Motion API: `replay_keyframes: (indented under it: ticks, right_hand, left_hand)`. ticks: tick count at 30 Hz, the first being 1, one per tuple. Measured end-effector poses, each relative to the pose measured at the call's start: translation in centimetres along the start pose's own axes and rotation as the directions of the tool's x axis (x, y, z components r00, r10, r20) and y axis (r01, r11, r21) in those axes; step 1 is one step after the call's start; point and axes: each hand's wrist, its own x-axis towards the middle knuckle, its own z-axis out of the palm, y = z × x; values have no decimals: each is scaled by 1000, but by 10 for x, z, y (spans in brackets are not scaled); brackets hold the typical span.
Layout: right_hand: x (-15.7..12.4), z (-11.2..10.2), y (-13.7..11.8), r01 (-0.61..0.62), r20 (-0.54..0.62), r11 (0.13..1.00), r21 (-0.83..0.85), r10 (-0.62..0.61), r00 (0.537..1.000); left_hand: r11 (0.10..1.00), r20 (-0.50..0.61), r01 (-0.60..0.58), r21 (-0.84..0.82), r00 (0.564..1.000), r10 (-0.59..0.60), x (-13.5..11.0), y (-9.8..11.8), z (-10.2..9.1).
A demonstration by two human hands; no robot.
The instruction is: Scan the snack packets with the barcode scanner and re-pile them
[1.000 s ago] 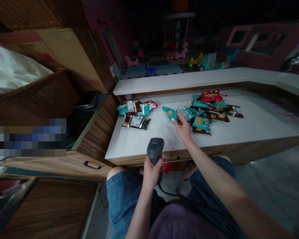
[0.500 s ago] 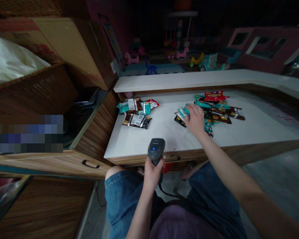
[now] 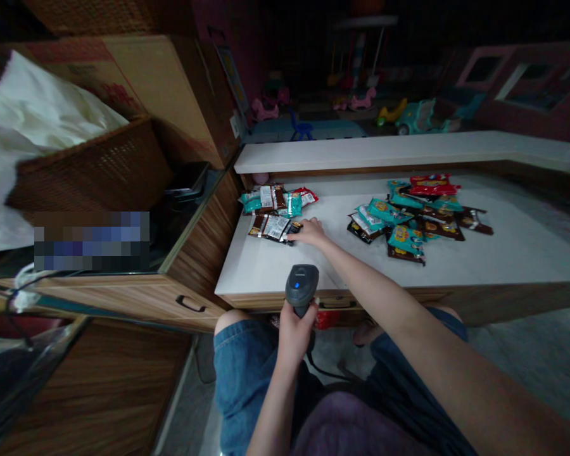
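Observation:
My left hand [image 3: 295,332] is wrapped round the handle of a dark grey barcode scanner [image 3: 302,283], which shows a blue light and is held upright before the counter's front edge. My right hand [image 3: 311,232] reaches across to the left and pinches the right end of a brown and black snack packet [image 3: 272,227], which lies flat with its white label up. Just behind it is a small pile of teal, brown and red packets [image 3: 272,198]. Farther right lies a larger loose heap of teal, brown, black and red snack packets [image 3: 405,239].
The packets lie on a white counter [image 3: 517,250], with a raised white ledge [image 3: 384,151] along its back. To the left stand a wicker basket [image 3: 99,166] holding white bags and a cardboard box [image 3: 171,88]. A black cable hangs below the scanner.
My right hand has moved left from the heap on the right to the brown and black packet. The scanner stays in my left hand. The view has turned slightly left.

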Motion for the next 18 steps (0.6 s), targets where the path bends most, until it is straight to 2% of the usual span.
replay_keyframes:
  ticks: [3, 7, 9, 11, 13, 15, 18]
  right_hand:
    - [-6, -3, 9, 8, -28, 991, 134, -4, 1000]
    - [-27, -14, 29, 12, -47, 944, 331, 4, 999]
    - [-40, -23, 43, 23, -53, 861, 508, 5, 999]
    - [-53, -33, 56, 29, -53, 700, 714, 12, 999]
    - [-64, -42, 69, 26, -48, 538, 842, 27, 998]
    - [-73, -49, 77, 25, -51, 481, 876, 39, 998]
    - [-81, -56, 82, 45, -73, 442, 896, 45, 996]
  left_hand:
    - [1000, -15, 3, -12, 1000, -3, 1, 1, 1]
    - [1000, -6, 6, 1, 1000, -6, 0, 2, 4]
    - [1000, 3, 0, 7, 1000, 0, -1, 2, 5]
    - [1000, 8, -7, 3, 1000, 7, -1, 1, 6]
    - [1000, 10, -2, -8, 1000, 2, 0, 0, 8]
    - [1000, 11, 6, -9, 1000, -5, 1, 0, 10]
    - [1000, 15, 2, 4, 1000, -2, 1, 2, 13]
